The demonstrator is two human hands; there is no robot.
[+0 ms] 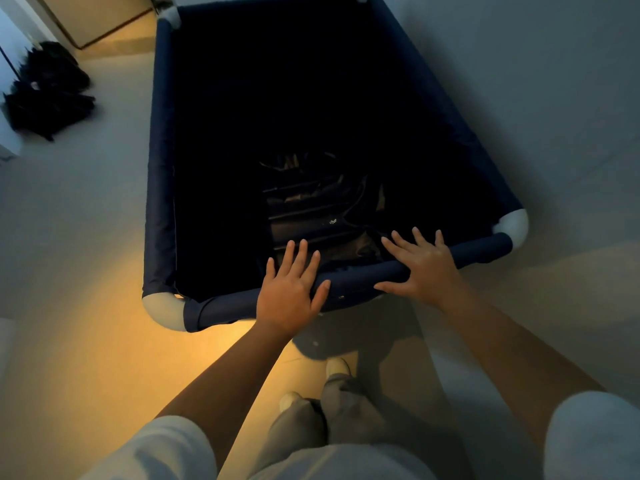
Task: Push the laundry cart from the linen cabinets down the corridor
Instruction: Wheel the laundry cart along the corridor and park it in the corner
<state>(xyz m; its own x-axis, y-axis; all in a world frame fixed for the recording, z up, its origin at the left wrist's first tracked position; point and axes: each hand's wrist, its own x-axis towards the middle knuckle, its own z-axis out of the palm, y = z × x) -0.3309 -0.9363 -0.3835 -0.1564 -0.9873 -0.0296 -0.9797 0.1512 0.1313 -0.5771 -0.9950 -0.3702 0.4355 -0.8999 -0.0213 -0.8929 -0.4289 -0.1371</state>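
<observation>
The laundry cart (162, 168) has its far rim cut off by the top edge. Its deep interior is too dark to identify the folded contents (308, 209). A black heap (48, 88) at left is blurred.

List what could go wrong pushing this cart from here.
Both the left hand and right hand lie flat and open on the cart's near rail, so they may slip. The dark pile on the floor to the left could snag a drifting cart. The feet stand close behind it.
</observation>
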